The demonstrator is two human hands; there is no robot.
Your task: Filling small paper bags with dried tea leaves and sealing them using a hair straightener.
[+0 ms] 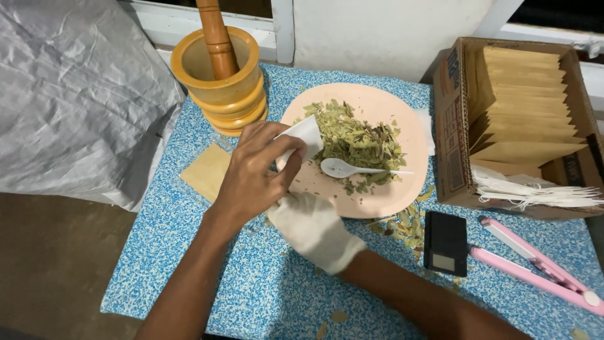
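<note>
My bare left hand pinches a small white paper bag at the near left edge of a round pink plate. My right hand, in a white glove, lies partly under the left hand at the plate's near rim; I cannot tell what its fingers grip. A heap of dried green leaves covers the plate's middle. A white plastic spoon lies on the plate beside the heap, with no hand on it.
A wooden mortar with pestle stands at the back left. A brown paper packet lies flat beneath my left wrist. A cardboard box of paper bags, a small black scale and a pink sealer tool sit right. Leaves are spilled by the scale.
</note>
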